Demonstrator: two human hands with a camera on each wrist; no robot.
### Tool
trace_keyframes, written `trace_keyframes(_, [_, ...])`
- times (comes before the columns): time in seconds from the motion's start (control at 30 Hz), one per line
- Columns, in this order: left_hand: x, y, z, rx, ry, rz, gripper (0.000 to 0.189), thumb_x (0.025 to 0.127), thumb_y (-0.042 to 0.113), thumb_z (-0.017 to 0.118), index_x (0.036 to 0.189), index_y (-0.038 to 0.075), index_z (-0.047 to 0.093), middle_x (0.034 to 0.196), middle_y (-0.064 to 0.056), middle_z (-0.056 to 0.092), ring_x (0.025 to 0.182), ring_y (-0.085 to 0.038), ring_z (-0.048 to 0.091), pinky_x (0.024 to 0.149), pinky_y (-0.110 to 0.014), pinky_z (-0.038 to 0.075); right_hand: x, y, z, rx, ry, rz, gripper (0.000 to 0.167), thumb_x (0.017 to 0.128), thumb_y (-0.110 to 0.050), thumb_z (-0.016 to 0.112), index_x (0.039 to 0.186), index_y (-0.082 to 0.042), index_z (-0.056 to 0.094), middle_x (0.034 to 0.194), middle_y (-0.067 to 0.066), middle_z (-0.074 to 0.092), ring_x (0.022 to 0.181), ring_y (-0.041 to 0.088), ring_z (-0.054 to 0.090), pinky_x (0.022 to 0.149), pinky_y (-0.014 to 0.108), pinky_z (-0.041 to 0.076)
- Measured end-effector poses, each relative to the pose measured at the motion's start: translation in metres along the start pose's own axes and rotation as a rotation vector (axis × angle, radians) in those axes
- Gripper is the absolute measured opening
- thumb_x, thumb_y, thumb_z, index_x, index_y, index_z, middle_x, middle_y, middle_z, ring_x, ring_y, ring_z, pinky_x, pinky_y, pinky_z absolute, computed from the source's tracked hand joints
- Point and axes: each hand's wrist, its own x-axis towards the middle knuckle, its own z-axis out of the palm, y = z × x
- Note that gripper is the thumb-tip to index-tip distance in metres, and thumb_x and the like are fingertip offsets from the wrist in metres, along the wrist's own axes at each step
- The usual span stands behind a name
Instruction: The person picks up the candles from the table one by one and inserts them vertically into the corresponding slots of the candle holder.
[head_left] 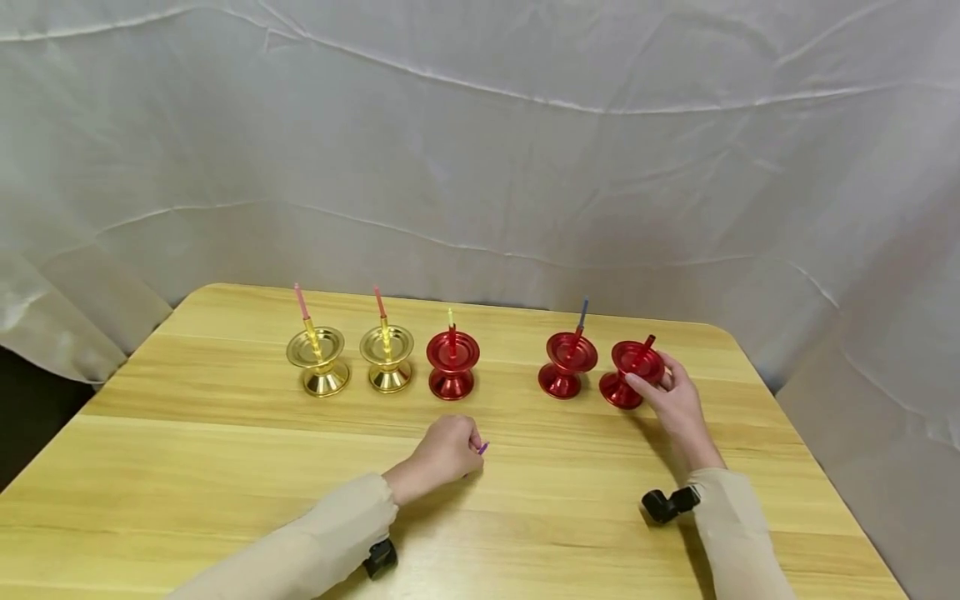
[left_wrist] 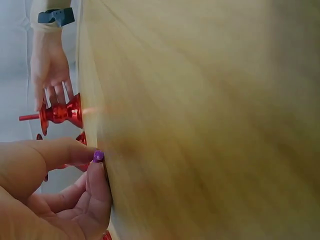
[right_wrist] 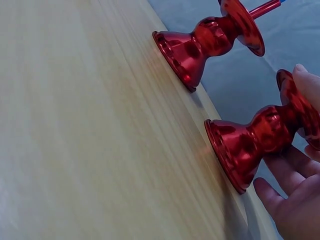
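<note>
Between thumb and forefinger my left hand [head_left: 446, 450] pinches a small purple candle [left_wrist: 98, 156], low over the table in front of the holders; most of the candle is hidden by the fingers. At the right end of the row, my right hand [head_left: 678, 408] grips a red candle holder [right_wrist: 270, 130], thumb at its dish and fingers by its stem. This holder stands upright, and its tube [head_left: 647, 343] has no candle in it. Just left of it, another red candle holder [head_left: 559, 382] carries a blue candle [head_left: 583, 312].
Farther left on the wooden table [head_left: 247, 483] stand a red holder [head_left: 452, 385] with a yellow candle [head_left: 451, 317], and two gold holders [head_left: 390, 377] [head_left: 326, 382] with pinkish candles. A pale curtain [head_left: 480, 167] hangs behind the table's back edge.
</note>
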Motion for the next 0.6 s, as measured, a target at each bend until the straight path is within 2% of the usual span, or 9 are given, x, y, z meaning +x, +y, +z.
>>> trace_keyframes(0.13, [-0.002,0.000,0.000,-0.029,0.000,0.065,0.013,0.065,-0.008,0.066,0.069,0.003,0.061,0.062,0.002,0.055,0.058,-0.009,0.049,0.055,-0.023,0.044,0.000,0.001,-0.001,-0.030,0.002,-0.009,0.084,0.092,-0.031,0.068,0.154,-0.007,0.017,0.146,0.021,0.040,0.128,0.022,0.045,0.101,0.019,0.038])
trace_keyframes(0.2, [-0.003,0.000,0.000,-0.051,-0.012,0.092,0.011,0.067,-0.007,0.066,0.069,0.003,0.063,0.062,0.002,0.057,0.058,-0.007,0.049,0.056,-0.023,0.045,-0.001,0.001,-0.001,-0.034,-0.001,-0.009,0.084,0.092,-0.032,0.067,0.154,-0.007,0.016,0.146,0.021,0.041,0.126,0.020,0.046,0.101,0.020,0.038])
trace_keyframes(0.27, [-0.002,0.000,-0.001,-0.087,-0.031,0.103,0.010,0.070,-0.006,0.065,0.070,0.004,0.065,0.063,0.003,0.058,0.059,-0.006,0.049,0.056,-0.022,0.045,-0.001,0.001,-0.001,-0.026,-0.004,-0.009,0.084,0.092,-0.032,0.067,0.154,-0.006,0.016,0.146,0.021,0.040,0.127,0.021,0.045,0.105,0.026,0.037])
trace_keyframes(0.37, [-0.001,-0.001,-0.002,-0.199,-0.085,0.068,0.009,0.076,-0.006,0.064,0.076,0.002,0.067,0.066,0.003,0.058,0.059,-0.007,0.050,0.055,-0.021,0.046,-0.002,0.001,0.000,-0.017,-0.016,-0.010,0.085,0.092,-0.032,0.067,0.154,-0.005,0.015,0.147,0.022,0.039,0.132,0.029,0.041,0.110,0.038,0.032])
trace_keyframes(0.47, [0.002,0.000,-0.004,-0.335,-0.114,0.035,0.009,0.082,-0.006,0.061,0.088,-0.003,0.067,0.071,0.000,0.059,0.060,-0.011,0.053,0.055,-0.022,0.048,-0.001,0.002,0.001,-0.007,-0.017,-0.009,0.086,0.091,-0.033,0.068,0.154,-0.006,0.015,0.146,0.023,0.040,0.131,0.029,0.040,0.111,0.042,0.030])
trace_keyframes(0.6, [0.008,0.003,-0.006,-0.466,-0.047,0.056,0.014,0.088,-0.004,0.058,0.100,-0.008,0.064,0.080,-0.008,0.062,0.068,-0.015,0.058,0.062,-0.024,0.053,-0.001,0.002,0.001,-0.002,-0.008,-0.002,0.087,0.090,-0.035,0.069,0.154,-0.007,0.016,0.146,0.021,0.041,0.124,0.018,0.046,0.111,0.041,0.030])
